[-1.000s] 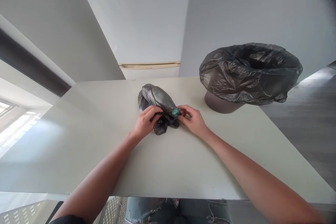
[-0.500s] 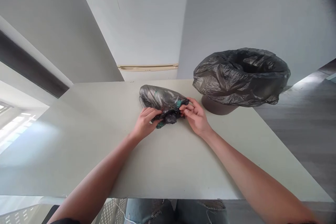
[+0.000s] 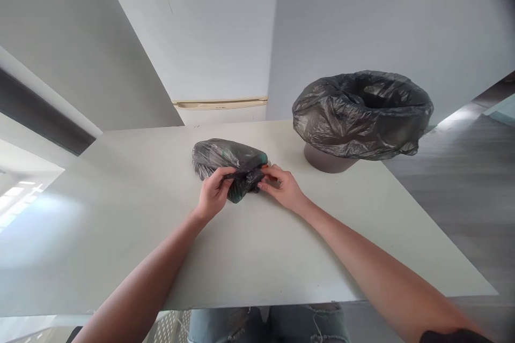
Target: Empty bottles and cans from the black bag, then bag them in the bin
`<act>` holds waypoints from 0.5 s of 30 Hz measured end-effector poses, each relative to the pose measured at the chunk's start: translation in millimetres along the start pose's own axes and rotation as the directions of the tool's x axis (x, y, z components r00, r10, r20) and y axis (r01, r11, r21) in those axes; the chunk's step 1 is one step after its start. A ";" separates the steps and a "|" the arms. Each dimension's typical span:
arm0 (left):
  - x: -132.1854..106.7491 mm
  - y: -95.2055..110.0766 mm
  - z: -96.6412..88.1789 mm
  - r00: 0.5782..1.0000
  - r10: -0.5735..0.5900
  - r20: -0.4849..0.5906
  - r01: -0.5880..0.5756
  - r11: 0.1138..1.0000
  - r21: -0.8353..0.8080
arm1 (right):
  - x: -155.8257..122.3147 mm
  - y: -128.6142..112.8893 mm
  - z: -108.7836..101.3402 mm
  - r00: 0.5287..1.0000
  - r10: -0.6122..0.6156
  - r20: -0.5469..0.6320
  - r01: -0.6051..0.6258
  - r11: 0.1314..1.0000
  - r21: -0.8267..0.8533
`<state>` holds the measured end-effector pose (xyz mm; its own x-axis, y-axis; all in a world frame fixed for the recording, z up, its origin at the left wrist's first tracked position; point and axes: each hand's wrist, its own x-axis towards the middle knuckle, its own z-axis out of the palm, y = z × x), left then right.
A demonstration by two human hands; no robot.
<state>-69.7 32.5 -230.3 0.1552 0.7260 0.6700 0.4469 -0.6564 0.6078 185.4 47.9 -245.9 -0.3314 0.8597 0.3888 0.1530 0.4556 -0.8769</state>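
A filled black plastic bag (image 3: 225, 155) lies on the pale table (image 3: 257, 257), its bunched end turned toward me. Through the thin film, greenish and pale contents show faintly. My left hand (image 3: 214, 191) pinches the bag's gathered plastic from the left, thumb against the fingers. On the other side, my right hand (image 3: 284, 187) grips the bunched end between thumb and fingertips. A small orange-red bit shows beside the right fingertips; I cannot make out what it is.
At the table's back right stands a brown bin (image 3: 328, 159) lined with a black bag (image 3: 362, 118) folded over its rim. Behind the table is a white fridge (image 3: 221, 37) with a cream handle strip. A perforated light basket (image 3: 171, 327) sits below the front edge.
Both hands and the filled bag have shifted left in view, partly as the camera turned. The bag's end is folded differently, and the right fingers have moved lower on it.
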 end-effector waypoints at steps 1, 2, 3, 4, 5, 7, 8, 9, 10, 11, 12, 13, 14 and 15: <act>-0.2 -0.1 -0.1 1.000 0.007 -0.010 -0.007 1.000 0.017 | 0.1 -0.8 -1.2 1.000 -0.008 0.000 0.008 1.000 -0.009; -0.4 -0.5 -0.5 0.999 0.012 -0.030 -0.011 0.999 0.040 | 0.1 -2.0 -3.2 1.000 -0.014 -0.018 0.014 1.000 -0.018; -0.7 -1.2 -1.1 0.998 0.016 -0.061 -0.012 0.998 0.066 | -0.1 -3.7 -5.5 0.999 -0.014 -0.052 0.014 1.000 -0.015; -0.9 -2.2 -1.9 0.995 0.016 -0.099 -0.007 0.996 0.090 | -0.3 -5.5 -7.7 0.995 -0.007 -0.103 0.007 1.000 0.008; -1.1 -3.2 -3.0 0.990 0.012 -0.143 0.004 0.994 0.109 | -0.6 -7.3 -9.5 0.987 0.008 -0.164 0.000 0.999 0.048; -0.7 -5.1 -5.6 0.974 -0.010 -0.226 0.041 0.991 0.130 | -0.6 -10.0 -11.4 0.959 0.042 -0.279 0.001 0.988 0.154; 0.2 -5.7 -7.4 0.963 -0.027 -0.267 0.064 0.989 0.132 | -0.3 -10.7 -11.6 0.943 0.062 -0.326 0.008 0.978 0.207; 1.7 -6.0 -9.4 0.951 -0.044 -0.306 0.088 0.988 0.129 | 0.3 -10.9 -11.6 0.930 0.083 -0.359 0.013 0.967 0.256; 3.8 -6.1 -11.8 0.936 -0.058 -0.346 0.105 0.987 0.120 | 1.1 -10.9 -11.7 0.917 0.106 -0.384 0.017 0.953 0.304; 6.4 -6.2 -14.6 0.921 -0.066 -0.385 0.114 0.988 0.103 | 2.1 -10.6 -12.4 0.908 0.129 -0.399 0.021 0.937 0.350; 9.3 -6.4 -17.7 0.903 -0.073 -0.423 0.119 0.989 0.082 | 3.1 -10.2 -13.7 0.900 0.153 -0.408 0.023 0.918 0.395; 12.4 -7.1 -21.0 0.884 -0.081 -0.461 0.122 0.991 0.061 | 4.0 -9.5 -15.9 0.895 0.176 -0.410 0.022 0.900 0.435; 15.4 -8.2 -24.3 0.866 -0.088 -0.493 0.126 0.991 0.044 | 4.7 -8.6 -18.9 0.890 0.197 -0.410 0.016 0.887 0.461; 18.0 -9.9 -27.5 0.848 -0.096 -0.521 0.134 0.990 0.035 | 5.1 -7.4 -22.5 0.886 0.212 -0.413 0.006 0.884 0.467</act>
<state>-95.6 46.4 -212.6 -0.3709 0.5719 0.7317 0.4942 -0.5455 0.6769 203.5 54.0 -231.1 0.1234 0.9535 0.2748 -0.3014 0.2999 -0.9051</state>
